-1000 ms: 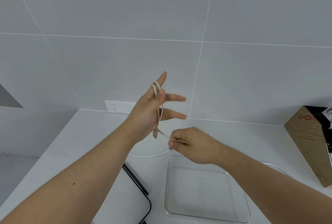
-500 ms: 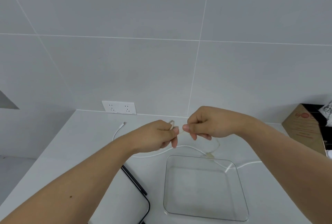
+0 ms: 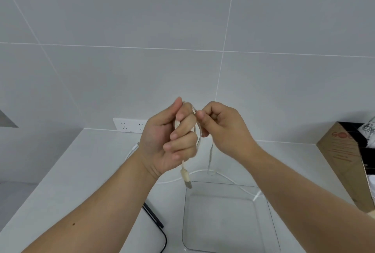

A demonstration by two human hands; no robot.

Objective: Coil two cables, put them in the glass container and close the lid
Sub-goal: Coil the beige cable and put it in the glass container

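My left hand (image 3: 168, 141) is curled, with loops of a beige cable (image 3: 199, 139) wound around its fingers. The cable's USB plug (image 3: 186, 177) hangs below that hand. My right hand (image 3: 221, 127) pinches the same cable just to the right, and a loose strand (image 3: 211, 155) drops from it toward the counter. A white cable (image 3: 229, 178) lies on the counter behind the square glass container (image 3: 269, 222), which stands below my hands with nothing in it. The lid (image 3: 160, 230), with a black rim, lies to the container's left, partly hidden by my left forearm.
A white wall socket (image 3: 129, 126) sits low on the tiled wall behind my hands. A brown cardboard box (image 3: 343, 159) stands at the right edge of the white counter (image 3: 97, 163).
My left hand went from spread fingers to curled around the loops. My right hand rose from near the container to beside the left hand, bringing more cable up; the plug now hangs lower.
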